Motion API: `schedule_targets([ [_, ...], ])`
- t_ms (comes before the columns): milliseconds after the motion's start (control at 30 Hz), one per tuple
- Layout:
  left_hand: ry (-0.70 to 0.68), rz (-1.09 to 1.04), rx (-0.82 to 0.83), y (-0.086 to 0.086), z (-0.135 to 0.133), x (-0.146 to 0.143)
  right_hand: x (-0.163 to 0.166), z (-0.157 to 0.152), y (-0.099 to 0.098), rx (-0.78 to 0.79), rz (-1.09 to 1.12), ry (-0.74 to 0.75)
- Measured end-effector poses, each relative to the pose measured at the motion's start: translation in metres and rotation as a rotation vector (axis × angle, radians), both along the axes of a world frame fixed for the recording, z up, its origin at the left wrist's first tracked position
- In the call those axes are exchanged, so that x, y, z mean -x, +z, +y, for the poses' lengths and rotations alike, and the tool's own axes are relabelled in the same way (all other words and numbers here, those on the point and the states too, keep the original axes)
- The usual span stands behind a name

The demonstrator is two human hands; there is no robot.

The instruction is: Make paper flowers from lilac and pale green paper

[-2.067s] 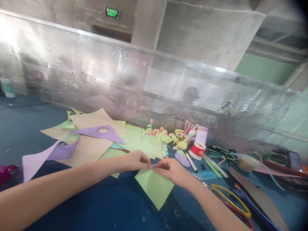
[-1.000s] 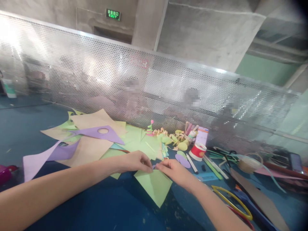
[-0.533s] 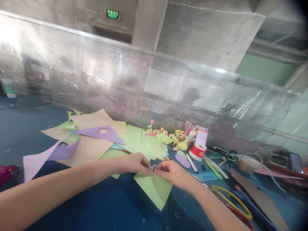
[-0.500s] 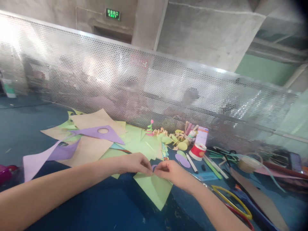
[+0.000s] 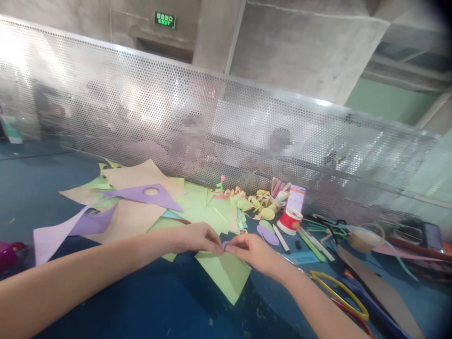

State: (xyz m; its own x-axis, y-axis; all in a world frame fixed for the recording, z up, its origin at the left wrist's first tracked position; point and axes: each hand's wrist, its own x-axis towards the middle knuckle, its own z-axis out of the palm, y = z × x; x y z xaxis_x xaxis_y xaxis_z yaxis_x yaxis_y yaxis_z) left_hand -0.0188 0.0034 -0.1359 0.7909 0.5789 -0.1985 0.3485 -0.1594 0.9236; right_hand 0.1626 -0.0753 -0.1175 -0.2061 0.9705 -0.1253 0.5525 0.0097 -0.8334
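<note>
A light green sheet of paper (image 5: 226, 275) hangs tilted over the dark blue table, one corner pointing toward me. My left hand (image 5: 200, 237) pinches its upper edge between thumb and fingers. Close beside it, my right hand (image 5: 251, 252) is closed in a pinch on the same edge. A small purple paper piece (image 5: 225, 244) shows between the two sets of fingertips; which hand grips it I cannot tell. Just past my right hand lie a purple paper oval (image 5: 267, 235) and a white pen-like stick (image 5: 281, 239).
Purple, tan and green sheets (image 5: 134, 219) spread at the left. Behind my hands are yellow-green cutouts (image 5: 267, 213), a red-and-white spool (image 5: 290, 221) and a propped phone (image 5: 295, 197). Yellow-handled scissors (image 5: 341, 294) lie right, near my forearm. A perforated metal screen (image 5: 141, 108) borders the table.
The green sheet has shifted very slightly up and left. Both hands keep their pinch at its upper edge, with the purple piece still between the fingertips.
</note>
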Motion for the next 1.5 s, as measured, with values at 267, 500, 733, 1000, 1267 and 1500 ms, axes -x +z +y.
schedule_targets([
  [267, -0.024, -0.049, -0.005, -0.0006, -0.0004, -0.0005, 0.0034, -0.0029, 0.0026, 0.048, 0.009, 0.018],
  [500, -0.025, 0.015, -0.023, 0.0015, -0.0014, 0.0019, 0.0045, -0.0017, 0.0025, 0.051, 0.03, 0.001],
  [733, 0.003, -0.015, -0.025, 0.005, -0.0026, 0.0012, 0.0004, -0.0003, -0.0017, 0.028, 0.078, 0.006],
  [1000, 0.021, -0.037, -0.032, 0.0058, -0.0032, 0.0015, -0.0032, -0.0002, 0.0008, 0.029, 0.039, 0.0],
  [1267, 0.02, 0.012, -0.004, 0.0039, -0.0019, 0.0013, -0.0012, -0.0009, 0.0, 0.05, 0.084, 0.004],
  [1500, -0.001, -0.001, 0.007, 0.0023, -0.0011, 0.0009, 0.0, -0.0011, 0.0001, 0.044, 0.069, 0.011],
])
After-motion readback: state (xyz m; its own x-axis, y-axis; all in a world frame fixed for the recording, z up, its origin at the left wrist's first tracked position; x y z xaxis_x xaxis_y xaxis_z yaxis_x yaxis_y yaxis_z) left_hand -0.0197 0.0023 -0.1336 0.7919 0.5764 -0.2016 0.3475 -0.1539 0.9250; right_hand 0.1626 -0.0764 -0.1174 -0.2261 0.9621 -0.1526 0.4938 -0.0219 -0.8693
